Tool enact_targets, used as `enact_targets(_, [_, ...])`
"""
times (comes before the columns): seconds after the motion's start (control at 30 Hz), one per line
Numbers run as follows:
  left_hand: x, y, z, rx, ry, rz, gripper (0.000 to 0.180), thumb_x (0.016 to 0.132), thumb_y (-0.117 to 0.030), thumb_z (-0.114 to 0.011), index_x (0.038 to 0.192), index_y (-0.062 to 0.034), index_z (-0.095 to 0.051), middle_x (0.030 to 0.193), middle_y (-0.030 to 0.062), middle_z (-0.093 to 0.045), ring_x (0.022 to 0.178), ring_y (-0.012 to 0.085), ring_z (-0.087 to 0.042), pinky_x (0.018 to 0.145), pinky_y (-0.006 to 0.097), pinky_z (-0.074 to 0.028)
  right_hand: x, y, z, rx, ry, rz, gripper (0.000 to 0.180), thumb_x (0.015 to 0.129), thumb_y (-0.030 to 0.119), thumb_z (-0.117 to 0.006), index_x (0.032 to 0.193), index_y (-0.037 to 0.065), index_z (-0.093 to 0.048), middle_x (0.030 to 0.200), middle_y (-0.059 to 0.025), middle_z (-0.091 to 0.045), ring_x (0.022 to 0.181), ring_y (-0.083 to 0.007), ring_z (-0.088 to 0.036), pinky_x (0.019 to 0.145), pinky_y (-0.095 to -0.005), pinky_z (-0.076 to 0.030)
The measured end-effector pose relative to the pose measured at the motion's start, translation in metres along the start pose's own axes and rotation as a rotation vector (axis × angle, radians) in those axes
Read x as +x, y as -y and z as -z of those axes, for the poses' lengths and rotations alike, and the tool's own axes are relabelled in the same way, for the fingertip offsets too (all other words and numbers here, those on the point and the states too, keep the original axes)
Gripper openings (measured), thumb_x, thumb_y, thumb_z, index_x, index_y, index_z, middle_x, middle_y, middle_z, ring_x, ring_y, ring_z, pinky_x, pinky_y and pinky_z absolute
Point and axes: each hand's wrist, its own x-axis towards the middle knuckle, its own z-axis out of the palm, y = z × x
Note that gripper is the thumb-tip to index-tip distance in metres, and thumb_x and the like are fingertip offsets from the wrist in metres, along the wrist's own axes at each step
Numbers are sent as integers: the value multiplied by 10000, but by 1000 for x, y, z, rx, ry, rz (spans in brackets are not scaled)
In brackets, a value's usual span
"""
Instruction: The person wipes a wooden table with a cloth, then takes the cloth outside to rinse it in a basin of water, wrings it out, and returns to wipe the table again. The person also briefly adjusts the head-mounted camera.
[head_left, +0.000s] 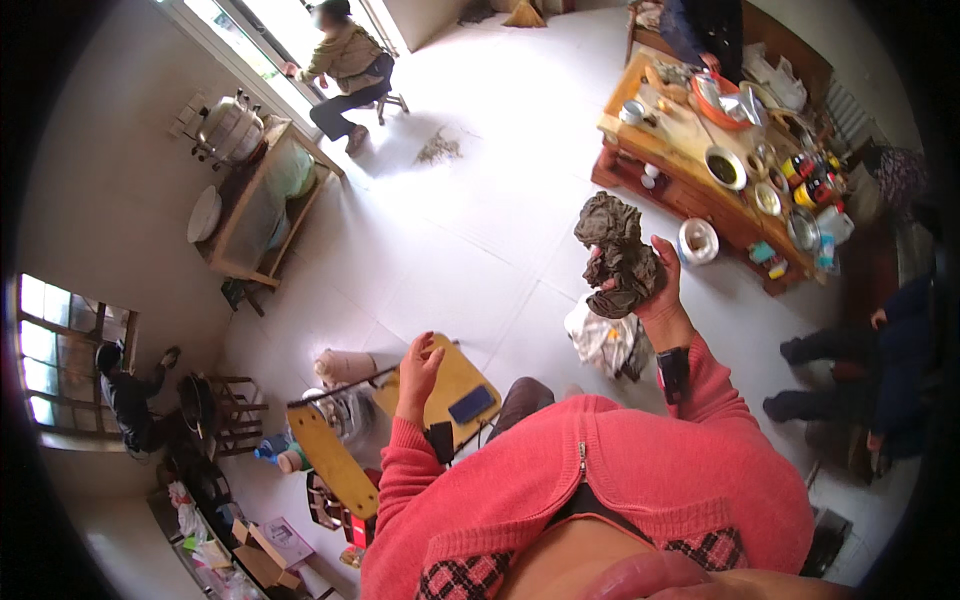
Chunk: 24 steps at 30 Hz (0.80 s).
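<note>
The right hand (655, 285) is raised clear of the body, fingers closed around a crumpled dark brown-grey cloth (618, 255), held up over the white tiled floor (470, 240), so the bundle hangs free. The left hand (418, 368) is open and empty, fingers loosely spread, hovering just above a yellow wooden stool (440, 385) carrying a dark blue phone (471, 404). Far right stands a cluttered wooden bench (665, 140).

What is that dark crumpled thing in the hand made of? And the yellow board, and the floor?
The dark bundle in the right hand looks like soft cloth: it is wrinkled, folded and matte. The yellow board under the left hand seems to be painted or laminated wood, flat and smooth. The floor looks like glossy pale tile, with faint joint lines and sheen.
</note>
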Motion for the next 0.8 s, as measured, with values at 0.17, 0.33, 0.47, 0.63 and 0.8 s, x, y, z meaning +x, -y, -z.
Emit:
enact_targets(0.17, [139, 0, 8, 34, -32, 115, 486, 874, -201, -701, 1316, -58, -557, 1204, 179, -650, 991, 223, -669, 816, 325, -542, 152, 57, 25, -36, 40, 15, 697, 862, 502, -529, 1389, 52, -462, 1276, -226, -550, 1111, -319, -547, 765, -408, -515])
enact_targets(0.33, [312, -23, 26, 137, 12, 106, 494, 870, -231, -700, 1310, -54, -559, 1176, 209, -656, 965, 272, -677, 816, 353, -538, 296, 101, 38, 69, 79, 72, 741, 855, 540, -545, 1426, 82, -435, 1320, -190, -538, 1157, -326, -530, 789, -426, -505])
enact_targets(0.47, [449, -93, 26, 142, 80, 35, 480, 896, -169, -676, 1337, -38, -540, 1235, 194, -628, 1058, 251, -639, 878, 342, -519, 387, 149, 34, 96, 71, 74, 661, 884, 436, -522, 1373, -5, -472, 1230, -274, -579, 1094, -397, -588, 778, -476, -564])
enact_targets(0.63, [632, -157, -23, 175, 153, -85, 446, 909, -158, -660, 1329, -64, -542, 1226, 168, -638, 988, 235, -666, 837, 355, -533, 506, 231, 45, 71, 88, 216, 608, 880, 392, -552, 1346, 6, -496, 1196, -274, -593, 1091, -396, -584, 770, -474, -548])
enact_targets(0.8, [789, -199, -76, 140, 215, -114, 459, 910, -138, -656, 1342, -54, -524, 1216, 159, -632, 1013, 241, -643, 853, 347, -519, 627, 319, 66, 142, 18, 205, 582, 899, 387, -506, 1344, 13, -515, 1191, -268, -610, 1029, -389, -615, 760, -487, -538])
